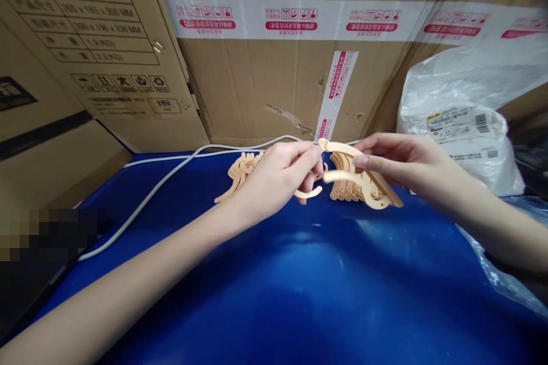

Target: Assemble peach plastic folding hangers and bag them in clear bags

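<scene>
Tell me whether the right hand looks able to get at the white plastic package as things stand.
Probably yes: the white plastic package lies just beyond the right hand and its wrist, with nothing visible between. However, its fingers hold a beige curved piece, so grasping looks hindered.

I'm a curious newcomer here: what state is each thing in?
Left hand: curled, grip unclear
Right hand: holding beige piece
Beige piece: tilted
Right beige row: overlapping
Left beige row: partly hidden
White cable: loosely curved
Cardboard behind: taped
Plastic bag: crumpled, labelled
Printed carton: upright
</scene>
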A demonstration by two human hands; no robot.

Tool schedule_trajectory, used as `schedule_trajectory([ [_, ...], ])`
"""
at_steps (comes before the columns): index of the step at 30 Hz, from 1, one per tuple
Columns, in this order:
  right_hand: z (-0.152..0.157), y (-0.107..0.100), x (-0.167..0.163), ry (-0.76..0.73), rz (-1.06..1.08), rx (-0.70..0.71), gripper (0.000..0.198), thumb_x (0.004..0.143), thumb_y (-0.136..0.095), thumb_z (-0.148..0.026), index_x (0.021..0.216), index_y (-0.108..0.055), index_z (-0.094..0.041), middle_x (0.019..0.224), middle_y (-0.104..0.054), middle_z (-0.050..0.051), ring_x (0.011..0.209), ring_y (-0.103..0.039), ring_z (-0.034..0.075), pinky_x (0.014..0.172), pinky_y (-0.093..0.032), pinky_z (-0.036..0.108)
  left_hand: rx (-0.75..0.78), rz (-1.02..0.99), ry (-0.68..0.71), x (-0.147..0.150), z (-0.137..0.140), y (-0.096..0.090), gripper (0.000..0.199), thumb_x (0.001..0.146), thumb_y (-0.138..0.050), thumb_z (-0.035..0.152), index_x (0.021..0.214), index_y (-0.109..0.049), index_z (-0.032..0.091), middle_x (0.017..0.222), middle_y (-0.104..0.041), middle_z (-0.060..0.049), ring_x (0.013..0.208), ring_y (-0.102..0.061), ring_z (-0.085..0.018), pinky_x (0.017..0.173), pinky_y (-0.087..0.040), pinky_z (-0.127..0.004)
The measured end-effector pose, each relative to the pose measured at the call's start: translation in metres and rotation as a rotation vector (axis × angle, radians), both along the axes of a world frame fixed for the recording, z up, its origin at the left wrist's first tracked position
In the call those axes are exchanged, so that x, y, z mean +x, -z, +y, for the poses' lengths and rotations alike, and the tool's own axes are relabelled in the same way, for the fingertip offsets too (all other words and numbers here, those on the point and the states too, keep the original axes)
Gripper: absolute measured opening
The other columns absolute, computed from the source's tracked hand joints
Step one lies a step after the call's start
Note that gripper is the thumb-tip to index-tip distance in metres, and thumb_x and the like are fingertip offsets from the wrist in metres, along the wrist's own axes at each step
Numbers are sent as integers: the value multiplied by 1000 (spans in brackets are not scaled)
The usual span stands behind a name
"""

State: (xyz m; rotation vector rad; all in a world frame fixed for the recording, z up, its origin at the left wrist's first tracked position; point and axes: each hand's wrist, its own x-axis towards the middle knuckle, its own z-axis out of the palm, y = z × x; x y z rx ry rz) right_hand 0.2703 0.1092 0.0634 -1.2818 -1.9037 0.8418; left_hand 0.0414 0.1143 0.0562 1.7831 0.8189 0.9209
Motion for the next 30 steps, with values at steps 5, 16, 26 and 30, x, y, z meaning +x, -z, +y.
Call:
schedule_trajectory([
  [5, -6, 8, -2, 130, -568, 665, 33, 95, -48, -43, 95, -71, -19, 60, -64, 4, 45, -46, 13, 45, -25, 30, 257, 209, -44, -1, -4, -1, 33, 100, -41, 27, 69, -49, 18, 54, -47, 7, 45, -45, -7, 49, -34, -20],
  [16, -1, -6, 5, 10, 285, -43, 25, 92, -57, -44, 87, -69, -23, 53, -49, -3, 46, -41, 9, 43, -30, 25, 559, 688, -241, -26, 16, -19, 35, 97, -32, 38, 78, -54, 20, 62, -51, 0, 54, -46, -13, 52, -30, -24],
  [26, 8, 2, 2, 77, 450, -201, 22, 90, -58, -37, 90, -74, -21, 54, -51, -3, 49, -46, 8, 46, -32, 23, -317, 1062, 27, -121, 75, -20, 23, 69, -57, 42, 74, -66, 21, 78, -66, -5, 63, -58, -18, 47, -42, -23],
  [30, 4, 3, 1, 142, 478, -209, 23, 89, -59, -36, 100, -71, -21, 60, -54, -2, 52, -48, 8, 46, -34, 21, -217, 1158, -115, -115, 82, -8, 29, 67, -61, 48, 66, -61, 19, 73, -66, -5, 54, -52, -15, 43, -35, -23],
])
